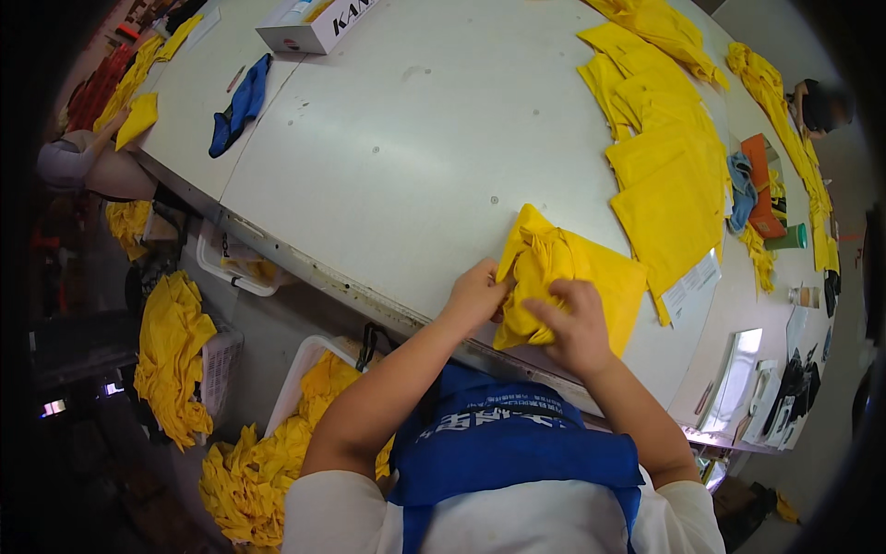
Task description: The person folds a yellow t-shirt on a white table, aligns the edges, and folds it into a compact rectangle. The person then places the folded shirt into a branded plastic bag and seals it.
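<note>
At the near edge of the table, a bunched yellow cloth (540,268) lies on top of a flat, squared yellow piece (614,282). My left hand (478,294) is closed on the left edge of the bunched cloth, with its fingertips partly hidden by the fabric. From the right, my right hand (581,332) reaches over the same cloth, fingers curled into its folds. Just beyond it, a fanned row of folded yellow pieces (669,198) runs away along the right side of the table.
A white table (397,194) bears a blue cloth item (242,106) and a white box (318,28). Tubs and a basket (221,365) of yellow cloth stand below left. At right are an orange box (762,185) and a green cup (790,237). Other people work at far left and right.
</note>
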Motion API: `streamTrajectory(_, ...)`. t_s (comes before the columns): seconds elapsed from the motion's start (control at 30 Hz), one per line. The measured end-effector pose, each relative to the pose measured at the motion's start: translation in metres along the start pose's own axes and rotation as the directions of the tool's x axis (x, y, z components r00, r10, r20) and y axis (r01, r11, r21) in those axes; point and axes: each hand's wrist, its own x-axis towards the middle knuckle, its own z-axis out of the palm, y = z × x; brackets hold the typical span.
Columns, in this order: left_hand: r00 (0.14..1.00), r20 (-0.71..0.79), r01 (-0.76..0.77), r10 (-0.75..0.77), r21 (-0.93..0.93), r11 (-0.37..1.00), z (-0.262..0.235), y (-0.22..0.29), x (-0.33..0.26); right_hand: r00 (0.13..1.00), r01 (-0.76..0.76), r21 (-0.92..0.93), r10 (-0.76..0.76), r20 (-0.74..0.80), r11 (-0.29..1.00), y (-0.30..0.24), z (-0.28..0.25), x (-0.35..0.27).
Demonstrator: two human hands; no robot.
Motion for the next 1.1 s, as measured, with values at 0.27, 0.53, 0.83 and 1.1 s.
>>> streamTrajectory(0.27, 0.963, -0.054, -0.210, 0.264, 0.463, 0.861, -0.005, -0.019, 0.001, 0.948, -0.296, 0.231, 0.314, -0.046, 0.927, 0.017, 0.009, -0.008)
streamTrajectory(0.53, 0.993, 0.010, 0.116, -0.116, 0.001, 0.993, -0.002, 0.010, -0.023, 0.916, -0.334, 0.312, 0.385, -0.117, 0.889, 0.012, 0.021, -0.013)
streamTrajectory(0.83, 0.967, -0.102, -0.177, 0.234, 0.392, 0.903, 0.004, 0.018, -0.054, 0.987, -0.113, 0.029, 0.116, -0.110, 0.993, -0.009, 0.023, -0.014)
streamTrajectory(1.1, 0.944, -0.087, -0.250, 0.318, 0.439, 0.863, 0.008, 0.000, -0.055, 0.986, -0.020, -0.057, 0.029, 0.161, 0.998, -0.007, 0.056, -0.008)
